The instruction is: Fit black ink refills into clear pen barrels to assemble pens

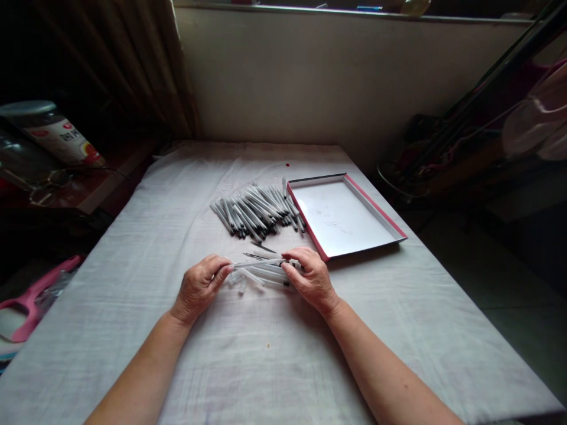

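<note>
A slim clear pen (257, 263) spans the gap between my two hands, just above the cloth. My left hand (201, 286) pinches its left end between thumb and fingers. At the other end, near a dark tip, my right hand (312, 277) is closed on it with thumb and fingertips. Beneath and around lie loose clear pen parts (248, 278) and a few thin dark refills (261, 247), partly hidden by the right hand. Beyond them is a heap of clear pens with black ends (257, 209).
A shallow white tray with red edges (354, 218) stands right of the heap. Pale cloth (133, 283) covers the table. A pink-handled item (31, 295) lies at the left edge. Left of the table, a lidded jar (57, 133) stands on a shelf. A wall closes off the back.
</note>
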{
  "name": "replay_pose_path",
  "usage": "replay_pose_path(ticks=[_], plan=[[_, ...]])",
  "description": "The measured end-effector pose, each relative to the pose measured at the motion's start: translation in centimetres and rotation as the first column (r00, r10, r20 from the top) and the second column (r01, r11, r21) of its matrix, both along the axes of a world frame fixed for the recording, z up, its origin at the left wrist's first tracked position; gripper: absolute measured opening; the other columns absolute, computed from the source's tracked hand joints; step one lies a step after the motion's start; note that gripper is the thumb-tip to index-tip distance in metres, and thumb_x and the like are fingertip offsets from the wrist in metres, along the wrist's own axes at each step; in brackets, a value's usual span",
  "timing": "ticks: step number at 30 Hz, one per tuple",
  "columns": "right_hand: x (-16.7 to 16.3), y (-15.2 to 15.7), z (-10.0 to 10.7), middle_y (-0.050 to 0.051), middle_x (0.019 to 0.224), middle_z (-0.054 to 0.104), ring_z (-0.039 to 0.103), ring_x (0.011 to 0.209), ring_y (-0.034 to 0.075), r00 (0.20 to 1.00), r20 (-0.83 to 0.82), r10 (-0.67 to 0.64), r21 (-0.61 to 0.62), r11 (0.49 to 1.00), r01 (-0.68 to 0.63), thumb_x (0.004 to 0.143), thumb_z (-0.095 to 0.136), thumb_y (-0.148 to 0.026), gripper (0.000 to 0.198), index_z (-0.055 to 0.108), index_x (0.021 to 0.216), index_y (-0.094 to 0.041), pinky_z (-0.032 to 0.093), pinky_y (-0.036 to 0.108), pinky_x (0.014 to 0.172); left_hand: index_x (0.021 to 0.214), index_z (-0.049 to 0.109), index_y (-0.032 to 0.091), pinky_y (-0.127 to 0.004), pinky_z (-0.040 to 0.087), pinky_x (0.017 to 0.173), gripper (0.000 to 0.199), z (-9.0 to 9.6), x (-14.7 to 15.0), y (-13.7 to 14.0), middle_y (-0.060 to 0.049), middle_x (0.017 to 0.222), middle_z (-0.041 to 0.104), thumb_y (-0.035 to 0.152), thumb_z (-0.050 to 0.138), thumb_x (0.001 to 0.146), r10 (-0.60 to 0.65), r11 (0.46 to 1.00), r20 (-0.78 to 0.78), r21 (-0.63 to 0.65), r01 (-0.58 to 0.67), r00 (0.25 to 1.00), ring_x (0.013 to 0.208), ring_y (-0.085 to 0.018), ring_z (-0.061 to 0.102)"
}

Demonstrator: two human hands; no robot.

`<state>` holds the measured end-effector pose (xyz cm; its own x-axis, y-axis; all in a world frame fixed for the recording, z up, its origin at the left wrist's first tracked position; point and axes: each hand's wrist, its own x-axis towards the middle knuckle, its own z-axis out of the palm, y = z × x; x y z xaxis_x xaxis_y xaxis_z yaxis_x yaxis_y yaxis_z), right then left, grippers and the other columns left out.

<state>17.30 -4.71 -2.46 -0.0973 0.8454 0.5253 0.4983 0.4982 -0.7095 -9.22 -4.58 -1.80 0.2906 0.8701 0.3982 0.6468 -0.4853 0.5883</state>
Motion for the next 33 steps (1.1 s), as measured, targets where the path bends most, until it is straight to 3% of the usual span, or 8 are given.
replay_pose_path(ticks=[6, 11, 16, 22, 27, 33], plan=[[0.3, 0.1, -0.2, 0.005, 0.081, 0.071, 0.066, 0.081, 0.020, 0.997, -0.068, -0.019, -0.043, 0.999, 0.016, 0.085, 0.060, -0.023, 0.009, 0.069, 0.082, -0.023, 0.051, 0.034, 0.077, 0.089, 0.068, 0.020, -0.023, 0.048, 0.070, 0.026, 0.3, -1.2, 0.3, -0.003, 0.080, 0.068, 0.039, 0.050, 0.092, 0.029, 0.999, -0.067, 0.019, -0.027, 0.997, 0.074, -0.014, 0.064], [0.9, 0.2, -0.6, 0.004, 0.079, 0.071, 0.066, 0.075, 0.019, 0.991, -0.090, -0.094, -0.081, 0.993, 0.087, 0.084, 0.059, -0.023, 0.010, 0.068, 0.080, -0.021, 0.052, 0.031, 0.071, 0.086, 0.068, 0.020, -0.026, 0.049, 0.072, 0.031, 0.3, -5.3, 1.3, -0.004, 0.084, 0.069, 0.046, 0.050, 0.090, 0.261, 0.961, -0.072, 0.119, -0.251, 0.963, 0.078, -0.018, 0.064], [0.8, 0.3, -0.8, 0.004, 0.076, 0.071, 0.065, 0.073, 0.020, 0.992, 0.014, -0.126, -0.052, 0.991, 0.127, 0.084, 0.058, -0.023, 0.012, 0.068, 0.077, -0.022, 0.050, 0.033, 0.070, 0.079, 0.065, 0.021, -0.026, 0.047, 0.061, 0.033, -0.1, -7.2, 1.7, -0.004, 0.077, 0.066, 0.048, 0.050, 0.089, 0.405, 0.906, -0.048, 0.158, -0.393, 0.913, 0.064, -0.016, 0.060], [0.6, 0.2, -0.7, 0.005, 0.080, 0.072, 0.064, 0.079, 0.022, 0.985, 0.135, -0.109, -0.017, 0.994, 0.112, 0.083, 0.059, -0.022, 0.010, 0.069, 0.080, -0.023, 0.050, 0.037, 0.077, 0.082, 0.066, 0.020, -0.026, 0.047, 0.060, 0.032, 0.1, -4.7, 1.0, -0.003, 0.078, 0.068, 0.048, 0.050, 0.089, 0.311, 0.946, -0.037, 0.112, -0.305, 0.950, 0.062, -0.015, 0.059], [0.6, 0.1, -0.3, 0.006, 0.086, 0.073, 0.064, 0.084, 0.023, 0.992, 0.095, -0.086, -0.012, 0.996, 0.088, 0.084, 0.062, -0.027, 0.009, 0.070, 0.087, -0.024, 0.049, 0.038, 0.082, 0.089, 0.069, 0.018, -0.024, 0.051, 0.065, 0.032, 0.3, -1.9, 0.0, -0.005, 0.082, 0.071, 0.045, 0.051, 0.090, 0.169, 0.985, -0.006, 0.047, -0.168, 0.986, 0.070, -0.016, 0.065], [0.4, -0.2, 0.5, 0.004, 0.081, 0.072, 0.064, 0.082, 0.021, 0.998, 0.040, 0.040, -0.031, 0.999, -0.039, 0.086, 0.062, -0.032, 0.012, 0.070, 0.084, -0.024, 0.049, 0.037, 0.080, 0.093, 0.069, 0.018, -0.026, 0.054, 0.074, 0.026, 0.1, -0.1, -0.6, -0.006, 0.086, 0.074, 0.040, 0.054, 0.091, 0.046, 0.997, 0.026, 0.067, -0.048, 0.999, 0.077, -0.017, 0.068]])
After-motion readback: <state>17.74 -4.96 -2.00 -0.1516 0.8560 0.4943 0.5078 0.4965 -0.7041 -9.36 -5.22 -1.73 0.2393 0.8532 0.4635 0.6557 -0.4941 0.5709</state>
